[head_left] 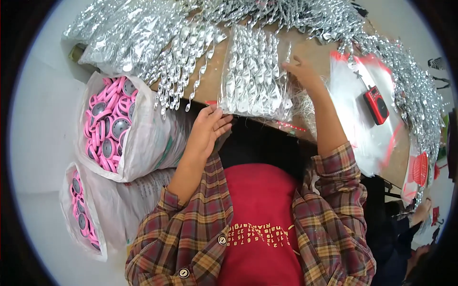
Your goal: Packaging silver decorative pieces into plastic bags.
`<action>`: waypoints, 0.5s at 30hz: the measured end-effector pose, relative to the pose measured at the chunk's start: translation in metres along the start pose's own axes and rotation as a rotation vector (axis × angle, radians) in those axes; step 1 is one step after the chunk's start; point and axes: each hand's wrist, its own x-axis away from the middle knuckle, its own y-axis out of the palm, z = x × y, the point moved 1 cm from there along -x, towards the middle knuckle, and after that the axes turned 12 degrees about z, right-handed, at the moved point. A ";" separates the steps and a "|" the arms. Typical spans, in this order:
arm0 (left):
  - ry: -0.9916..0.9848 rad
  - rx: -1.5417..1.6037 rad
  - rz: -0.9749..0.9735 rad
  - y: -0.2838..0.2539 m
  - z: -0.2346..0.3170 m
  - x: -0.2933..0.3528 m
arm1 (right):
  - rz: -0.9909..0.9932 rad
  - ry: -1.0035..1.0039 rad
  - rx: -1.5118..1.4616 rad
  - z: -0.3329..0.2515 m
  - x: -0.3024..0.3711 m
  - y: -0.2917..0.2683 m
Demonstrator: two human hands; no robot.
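A clear plastic bag (255, 71) filled with silver twisted foil strands lies in front of me, its near end at the table edge. My left hand (210, 127) is at the bag's near left corner, fingers stretched and slightly apart, the tips by the bag's edge. Beside the bag's right side is my right hand (305, 74), fingers spread and fingertips against or very close to the plastic. Loose silver twisted strands (183, 62) hang over the table edge to the left of the bag.
Heaps of silver strands (286, 14) line the far side of the brown table (210, 66). Flat clear bags (350, 105) and a red radio-like device (377, 105) lie right. White sacks (162, 138) of pink-rimmed grey discs (109, 124) stand left. Another person's hand (422, 209) shows far right.
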 end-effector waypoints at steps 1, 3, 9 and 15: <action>-0.025 0.057 -0.011 0.001 0.003 0.001 | -0.119 0.112 -0.035 -0.005 -0.004 -0.003; -0.104 0.218 -0.059 0.002 0.006 -0.002 | -0.195 0.117 -0.096 -0.002 -0.001 -0.003; -0.023 0.313 -0.040 0.064 0.026 0.015 | -0.260 0.129 -0.227 -0.020 0.022 -0.004; 0.036 0.360 -0.092 0.040 0.048 0.009 | 0.044 -0.194 -0.163 -0.032 0.081 -0.009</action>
